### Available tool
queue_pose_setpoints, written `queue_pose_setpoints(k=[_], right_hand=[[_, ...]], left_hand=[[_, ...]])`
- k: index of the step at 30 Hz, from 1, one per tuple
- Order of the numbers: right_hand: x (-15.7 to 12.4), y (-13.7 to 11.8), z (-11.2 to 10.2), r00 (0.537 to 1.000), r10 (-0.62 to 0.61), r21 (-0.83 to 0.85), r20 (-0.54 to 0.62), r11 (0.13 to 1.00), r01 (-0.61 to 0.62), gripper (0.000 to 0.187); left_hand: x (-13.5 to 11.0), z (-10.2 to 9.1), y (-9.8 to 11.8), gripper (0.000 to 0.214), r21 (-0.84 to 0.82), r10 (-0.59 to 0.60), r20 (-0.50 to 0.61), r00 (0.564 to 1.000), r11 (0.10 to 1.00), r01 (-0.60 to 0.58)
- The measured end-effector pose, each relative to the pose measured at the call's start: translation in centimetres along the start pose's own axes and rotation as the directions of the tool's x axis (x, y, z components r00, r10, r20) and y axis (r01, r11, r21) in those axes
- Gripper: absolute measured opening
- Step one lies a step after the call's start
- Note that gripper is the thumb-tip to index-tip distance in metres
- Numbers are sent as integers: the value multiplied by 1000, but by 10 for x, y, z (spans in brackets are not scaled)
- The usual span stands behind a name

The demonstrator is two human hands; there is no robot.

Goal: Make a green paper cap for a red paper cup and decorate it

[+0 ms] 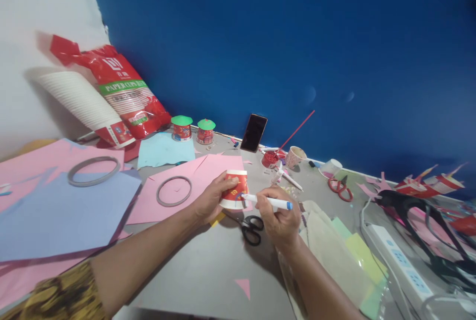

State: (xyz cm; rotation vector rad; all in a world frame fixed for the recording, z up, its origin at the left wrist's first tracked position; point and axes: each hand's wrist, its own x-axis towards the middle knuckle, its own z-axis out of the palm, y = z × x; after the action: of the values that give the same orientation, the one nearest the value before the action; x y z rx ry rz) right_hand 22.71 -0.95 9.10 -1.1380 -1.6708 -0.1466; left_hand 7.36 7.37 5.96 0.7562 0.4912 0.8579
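My left hand (212, 199) grips a red paper cup (238, 184) with white edges and a printed pattern, held upside down above the table. In my right hand (280, 216) is a white marker (269, 201) with a blue end, its tip touching or very near the cup's side. Black-handled scissors (253, 230) lie just below, between both hands. Under the left forearm and beyond it spread pink paper sheets (211, 169), with a grey ring (174, 191) on top. Two decorated cups with green paper tops (182, 121) stand farther back.
A stack of paper cups (80, 99) leans beside a red cup bag (128, 92) at left. A phone (254, 133) rests against the blue wall. Red scissors (340, 188), a power strip (399, 260) and a clear pouch of coloured paper (330, 250) occupy the right.
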Motion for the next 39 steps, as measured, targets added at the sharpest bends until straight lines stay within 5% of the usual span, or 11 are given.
queue_pose_setpoints(k=[9,39], right_hand=[[-2,3,1,998,54,-15,-35,998,-54,23],[4,-4,1,996,-87,108,30,991,83,21]], left_hand=[[-1,0,1,29,-9,-4,6,1000,1000,4],[0,1,0,33,62,24,-9,1000,998,-23]])
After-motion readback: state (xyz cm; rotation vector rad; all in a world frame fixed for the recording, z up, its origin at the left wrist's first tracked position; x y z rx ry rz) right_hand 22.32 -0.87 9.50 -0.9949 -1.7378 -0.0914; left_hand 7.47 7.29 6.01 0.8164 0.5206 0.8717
